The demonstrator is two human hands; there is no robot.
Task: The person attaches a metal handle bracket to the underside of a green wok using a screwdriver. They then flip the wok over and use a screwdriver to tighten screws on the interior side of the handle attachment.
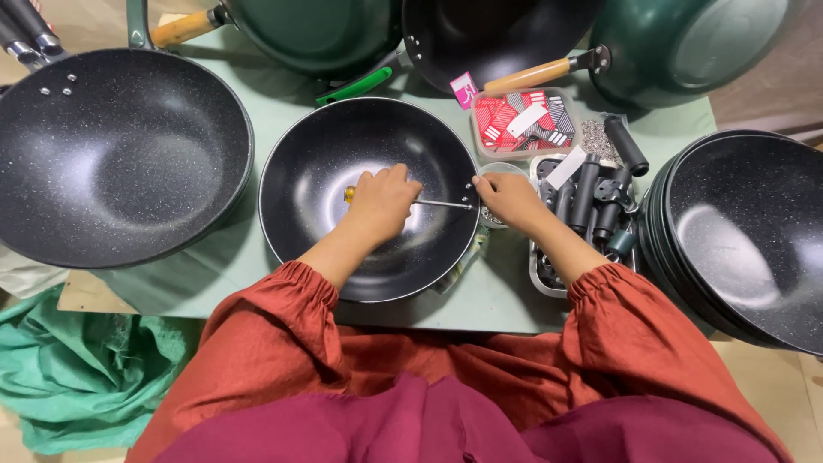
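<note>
Wok: a black speckled non-stick wok [330, 184] sits at the middle of the green table's [493, 296] near edge, right in front of the person, mouth up.
Screwdriver: a thin steel shaft with a yellow handle [348, 195] lies across the inside of the wok, its tip pointing to the right rim.
Left hand: the left hand [381, 204] is wrapped around the screwdriver handle, fingers curled tight.
Right hand: the right hand [507, 199] pinches at the wok's right rim where two rivet holes show (what it pinches is too small to tell, perhaps a screw).
How it handles: the wok looks stiff and fairly heavy, its coating slick and likely easy to scratch, so the bare rim seems the safest place to steady it; the screwdriver is light and rigid, best gripped by its handle.
Nearby: a tray of black handles [591, 201] stands just beside the right hand, a clear box of red and white tags [523, 124] lies behind it, a stack of woks [741, 231] sits at the right edge, and a larger wok [116, 154] at the left.
</note>
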